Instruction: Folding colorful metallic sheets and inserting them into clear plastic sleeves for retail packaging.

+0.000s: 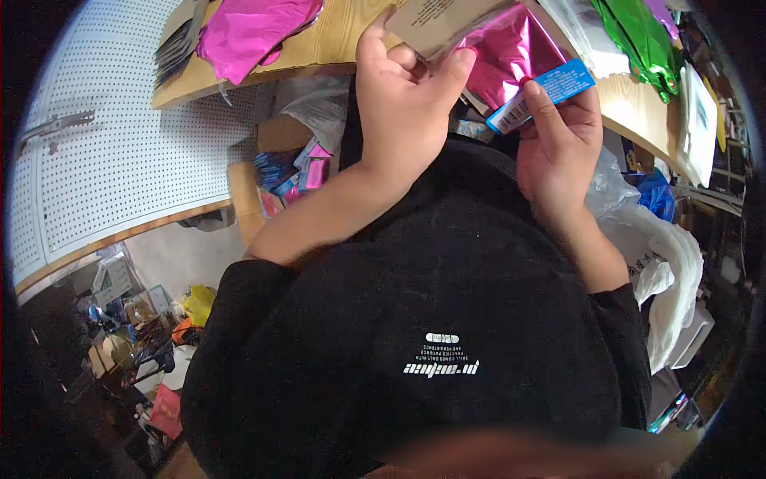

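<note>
Up at the table's edge, a folded shiny pink foil piece (519, 56) stretches between my two hands; it looks like a flat foil balloon. My left hand (407, 104) is closed, its thumb tip pressed at the foil's left edge; its fingertips are partly hidden. Beside those fingers is a beige printed card (435, 24); whether they also hold it is unclear. My right hand (558, 144) pinches a narrow blue card (550, 92) with small print and a barcode, its thumb on top. The blue card lies against the foil's lower edge.
Pink foil pieces (255, 32) and a stack of dark-edged cards (177, 48) lie left on the wooden table (319, 44). Green foil (638, 40) is on the right. Below the table stands an open carton (247, 188) with blue and pink packs. Clear plastic bags (662, 247) hang at right.
</note>
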A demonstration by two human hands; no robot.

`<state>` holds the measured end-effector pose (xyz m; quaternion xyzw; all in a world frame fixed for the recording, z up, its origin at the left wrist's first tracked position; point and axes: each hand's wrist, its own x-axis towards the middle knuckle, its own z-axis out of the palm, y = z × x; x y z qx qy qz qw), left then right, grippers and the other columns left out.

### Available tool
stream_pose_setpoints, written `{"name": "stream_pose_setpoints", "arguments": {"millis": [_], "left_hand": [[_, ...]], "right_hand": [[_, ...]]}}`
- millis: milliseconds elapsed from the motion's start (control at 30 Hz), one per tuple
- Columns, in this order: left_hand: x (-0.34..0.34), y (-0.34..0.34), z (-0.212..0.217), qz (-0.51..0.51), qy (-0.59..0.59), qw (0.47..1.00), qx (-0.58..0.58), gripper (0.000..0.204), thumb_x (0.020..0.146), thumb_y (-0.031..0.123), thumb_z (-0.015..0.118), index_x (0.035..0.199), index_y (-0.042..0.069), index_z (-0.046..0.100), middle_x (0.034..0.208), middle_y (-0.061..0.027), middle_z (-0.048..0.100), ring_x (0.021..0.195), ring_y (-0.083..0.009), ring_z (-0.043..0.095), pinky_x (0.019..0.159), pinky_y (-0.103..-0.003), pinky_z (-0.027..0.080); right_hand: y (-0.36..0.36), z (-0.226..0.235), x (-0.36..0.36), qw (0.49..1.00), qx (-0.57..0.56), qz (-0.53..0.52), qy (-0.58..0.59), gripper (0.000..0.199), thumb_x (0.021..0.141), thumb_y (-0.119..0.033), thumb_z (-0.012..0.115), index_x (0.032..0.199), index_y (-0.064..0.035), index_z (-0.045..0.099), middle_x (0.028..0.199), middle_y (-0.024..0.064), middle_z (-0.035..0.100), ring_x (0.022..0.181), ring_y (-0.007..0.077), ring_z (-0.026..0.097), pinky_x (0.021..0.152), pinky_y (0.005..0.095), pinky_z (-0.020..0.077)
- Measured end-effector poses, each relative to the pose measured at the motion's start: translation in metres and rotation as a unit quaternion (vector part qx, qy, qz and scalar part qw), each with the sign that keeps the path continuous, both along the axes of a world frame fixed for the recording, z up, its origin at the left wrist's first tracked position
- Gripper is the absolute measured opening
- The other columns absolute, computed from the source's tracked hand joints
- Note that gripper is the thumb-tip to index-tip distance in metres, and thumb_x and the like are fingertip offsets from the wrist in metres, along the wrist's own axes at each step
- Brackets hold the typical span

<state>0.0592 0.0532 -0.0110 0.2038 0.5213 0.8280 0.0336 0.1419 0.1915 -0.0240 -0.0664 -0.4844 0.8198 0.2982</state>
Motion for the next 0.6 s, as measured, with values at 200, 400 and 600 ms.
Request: {"name": "stream_pose_setpoints", "arguments": {"millis": [200,400,600], "left_hand": [[-0.001,0.006,-0.015,0.221,0.135,0.962,-0.089,0.073,0.089,-0.003,0.077,0.149,0.000,0.036,0.123,-0.0174,0.068,0.104,-0.0173,0.067,0.090,-0.030,0.055],[-0.001,-0.022,0.026,0.248,0.345,0.830,-0.361,0.036,0.096,0.014,0.070,0.132,0.015,0.069,0.114,-0.0158,0.075,0.099,-0.0306,0.071,0.081,-0.035,0.054],[-0.019,-0.012,0.000,0.308,0.552,0.725,-0.273,0.025,0.071,-0.002,0.082,0.092,0.010,0.075,0.077,-0.0032,0.066,0.073,-0.0244,0.066,0.069,-0.037,0.054]], "right_hand": [[-0.003,0.000,-0.002,0.999,0.022,-0.037,0.011,0.020,0.098,0.006,0.065,0.115,-0.0038,0.061,0.101,0.0075,0.071,0.088,0.0150,0.070,0.078,0.0311,0.0591],[-0.004,-0.001,0.001,0.998,0.047,-0.047,0.007,0.022,0.097,0.007,0.066,0.116,-0.0032,0.061,0.102,0.0071,0.072,0.088,0.0139,0.070,0.078,0.0300,0.0582],[-0.001,-0.004,-0.002,0.998,0.040,-0.047,-0.006,0.021,0.097,0.007,0.067,0.114,-0.0030,0.061,0.100,0.0073,0.072,0.086,0.0135,0.070,0.078,0.0284,0.0579]]}}
